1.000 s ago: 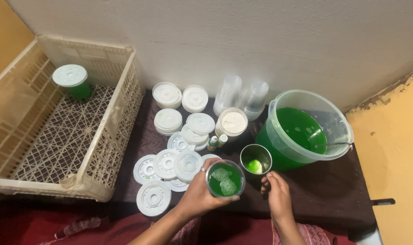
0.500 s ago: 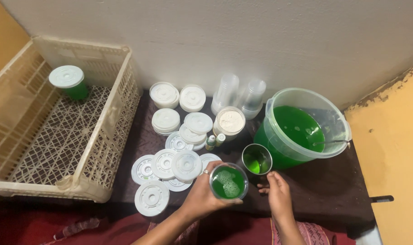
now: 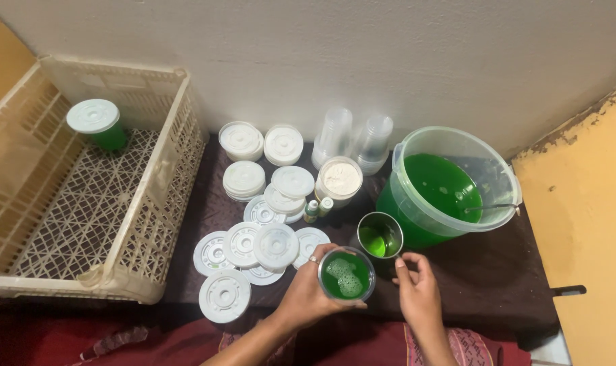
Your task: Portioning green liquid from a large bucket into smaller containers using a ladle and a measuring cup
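My left hand [image 3: 306, 293] is wrapped around a clear plastic cup [image 3: 346, 274] filled with foamy green liquid, held low over the dark table's front edge. My right hand [image 3: 417, 288] sits just right of it. Its fingers are loosely curled and apart, with the tips beside the near side of a metal cup [image 3: 380, 235] holding a little green liquid. The metal cup stands on the table and nothing shows in the right hand. A clear bucket [image 3: 457, 186] of green liquid, with a ladle handle at its rim, stands behind the metal cup.
Several white lids [image 3: 253, 247] lie spread and stacked at the table's middle. Stacks of empty clear cups [image 3: 352, 139], a tub of white powder [image 3: 340, 179] and two small bottles [image 3: 319, 209] stand behind. A cream plastic crate [image 3: 165, 203] at left holds one lidded green cup [image 3: 96, 123].
The filled cup in my left hand has drifted slightly right and nearer. My right hand has stayed beside the metal cup, which has not moved.
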